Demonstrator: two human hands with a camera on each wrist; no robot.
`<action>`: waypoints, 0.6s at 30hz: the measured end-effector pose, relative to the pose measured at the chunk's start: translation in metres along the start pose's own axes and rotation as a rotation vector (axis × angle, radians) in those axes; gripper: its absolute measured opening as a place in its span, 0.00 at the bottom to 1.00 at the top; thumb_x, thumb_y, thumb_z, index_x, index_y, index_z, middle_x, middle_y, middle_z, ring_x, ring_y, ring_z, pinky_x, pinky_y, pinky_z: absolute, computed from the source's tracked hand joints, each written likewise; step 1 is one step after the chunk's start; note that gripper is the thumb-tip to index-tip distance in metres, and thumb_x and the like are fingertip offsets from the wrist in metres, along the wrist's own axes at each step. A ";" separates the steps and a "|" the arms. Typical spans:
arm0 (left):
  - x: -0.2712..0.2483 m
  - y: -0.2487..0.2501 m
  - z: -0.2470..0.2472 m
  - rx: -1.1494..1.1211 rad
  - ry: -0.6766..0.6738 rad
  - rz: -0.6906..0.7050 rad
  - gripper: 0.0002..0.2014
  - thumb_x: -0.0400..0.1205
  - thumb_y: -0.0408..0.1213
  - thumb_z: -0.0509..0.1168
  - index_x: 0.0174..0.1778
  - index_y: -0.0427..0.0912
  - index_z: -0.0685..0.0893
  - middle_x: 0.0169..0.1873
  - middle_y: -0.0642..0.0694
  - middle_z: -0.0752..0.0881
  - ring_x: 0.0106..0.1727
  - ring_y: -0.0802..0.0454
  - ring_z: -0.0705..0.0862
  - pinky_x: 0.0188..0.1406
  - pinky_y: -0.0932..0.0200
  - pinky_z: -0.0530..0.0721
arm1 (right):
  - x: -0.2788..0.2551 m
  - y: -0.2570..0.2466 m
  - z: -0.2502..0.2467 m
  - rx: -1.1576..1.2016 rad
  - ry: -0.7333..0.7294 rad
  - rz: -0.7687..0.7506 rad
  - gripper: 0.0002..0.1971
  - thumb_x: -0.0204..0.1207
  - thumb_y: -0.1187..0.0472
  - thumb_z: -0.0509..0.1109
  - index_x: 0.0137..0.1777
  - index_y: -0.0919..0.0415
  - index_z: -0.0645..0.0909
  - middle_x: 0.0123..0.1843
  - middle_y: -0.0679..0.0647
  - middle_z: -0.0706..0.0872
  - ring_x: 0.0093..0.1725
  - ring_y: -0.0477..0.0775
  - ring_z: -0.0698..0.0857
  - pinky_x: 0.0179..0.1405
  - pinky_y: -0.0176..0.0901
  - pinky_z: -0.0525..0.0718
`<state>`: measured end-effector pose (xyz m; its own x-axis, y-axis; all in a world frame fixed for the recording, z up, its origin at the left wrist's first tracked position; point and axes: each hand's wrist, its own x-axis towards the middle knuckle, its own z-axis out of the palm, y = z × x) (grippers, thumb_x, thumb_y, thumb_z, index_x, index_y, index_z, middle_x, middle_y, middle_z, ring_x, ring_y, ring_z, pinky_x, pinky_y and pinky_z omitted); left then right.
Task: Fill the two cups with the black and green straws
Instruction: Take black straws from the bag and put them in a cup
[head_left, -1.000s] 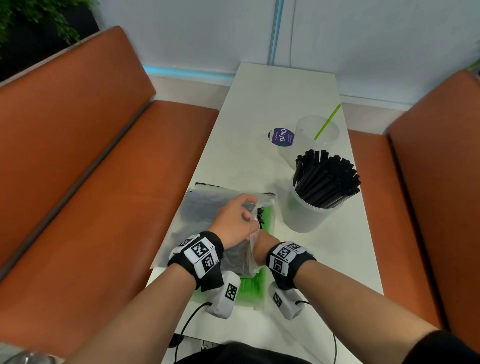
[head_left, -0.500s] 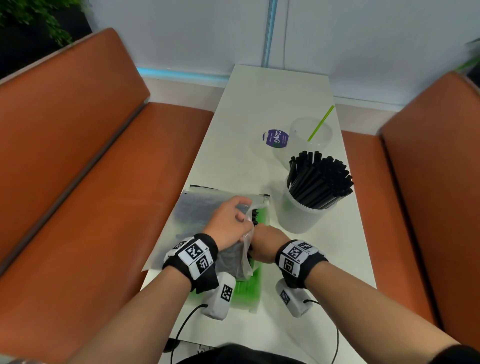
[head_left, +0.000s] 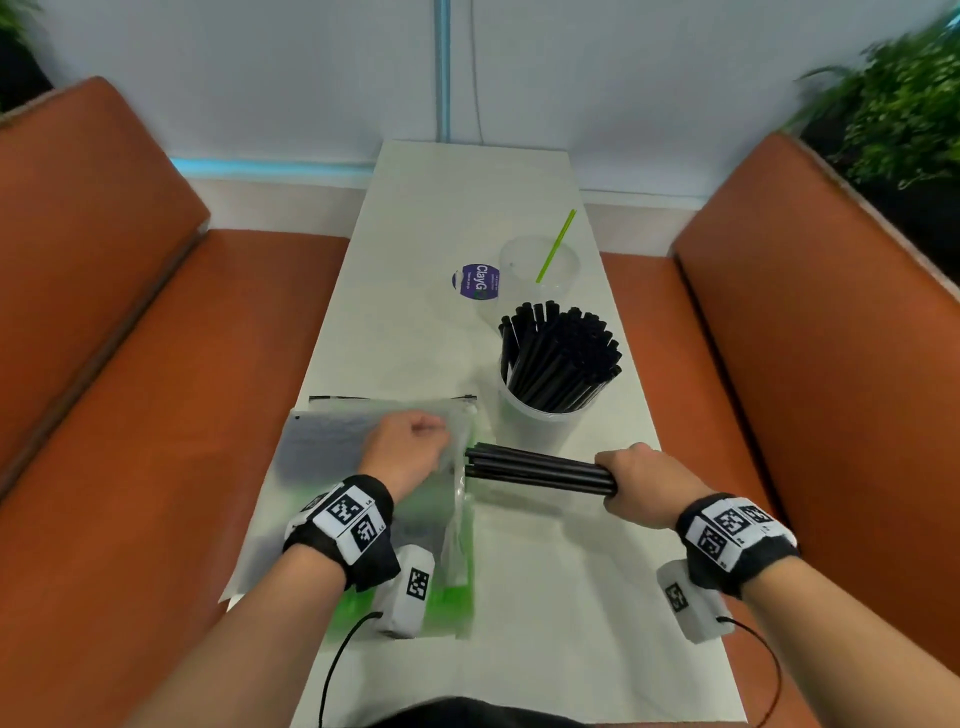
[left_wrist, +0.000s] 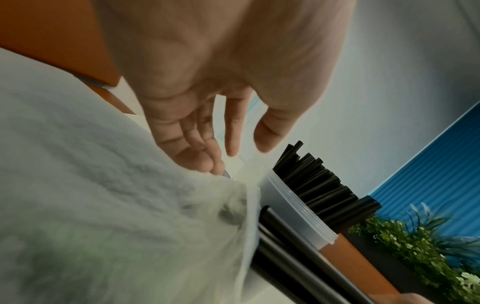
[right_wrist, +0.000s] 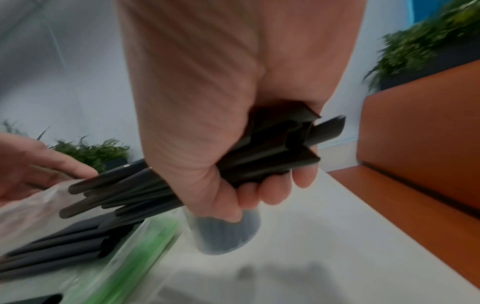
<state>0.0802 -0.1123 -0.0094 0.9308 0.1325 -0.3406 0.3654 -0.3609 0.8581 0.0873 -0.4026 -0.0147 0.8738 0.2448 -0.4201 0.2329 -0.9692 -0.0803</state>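
My right hand (head_left: 615, 475) grips a bundle of black straws (head_left: 535, 469) that lies level over the table, its free ends at the mouth of a clear bag (head_left: 332, 441). The right wrist view shows my right hand (right_wrist: 259, 185) wrapped around the bundle (right_wrist: 145, 189). On the bag rests my left hand (head_left: 415, 441), with its fingers (left_wrist: 231, 139) loose and nothing pinched. Behind the bundle the near clear cup (head_left: 540, 428) is packed with black straws (head_left: 558, 358). The far clear cup (head_left: 540, 260) holds one green straw (head_left: 556, 244). Green straws (head_left: 460, 587) lie in a second bag under the first.
A round purple sticker (head_left: 477, 281) lies left of the far cup. The narrow white table (head_left: 571, 597) runs between two orange benches (head_left: 156, 415). Plants (head_left: 893, 104) stand behind the right bench. Cables hang from the wrist cameras near the table's front edge.
My right hand has pulled a bundle of black straws out of the bag and moved right. The left hand stays on the bag. The head camera has tilted.
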 end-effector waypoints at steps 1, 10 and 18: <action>0.000 0.004 0.000 0.004 0.022 0.017 0.10 0.83 0.38 0.65 0.60 0.46 0.86 0.51 0.45 0.88 0.49 0.45 0.87 0.60 0.46 0.86 | -0.003 0.005 -0.002 0.026 0.012 0.013 0.05 0.68 0.60 0.61 0.36 0.47 0.71 0.33 0.46 0.80 0.31 0.49 0.81 0.23 0.42 0.77; -0.013 0.052 0.027 -0.269 -0.037 0.134 0.19 0.78 0.59 0.60 0.43 0.48 0.88 0.50 0.50 0.90 0.55 0.48 0.86 0.66 0.50 0.78 | -0.008 -0.017 -0.013 0.225 0.158 -0.156 0.09 0.70 0.57 0.67 0.36 0.44 0.70 0.31 0.45 0.80 0.29 0.43 0.79 0.24 0.31 0.70; -0.011 0.071 0.029 -0.303 -0.048 0.182 0.20 0.84 0.53 0.57 0.52 0.45 0.90 0.51 0.48 0.92 0.52 0.48 0.91 0.68 0.41 0.81 | -0.003 -0.055 -0.026 0.385 0.240 -0.216 0.07 0.70 0.61 0.69 0.42 0.47 0.76 0.33 0.45 0.81 0.31 0.46 0.81 0.27 0.34 0.75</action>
<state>0.0956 -0.1661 0.0441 0.9820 0.0452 -0.1834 0.1867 -0.0833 0.9789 0.0833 -0.3489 0.0144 0.9070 0.3969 -0.1408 0.2847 -0.8243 -0.4894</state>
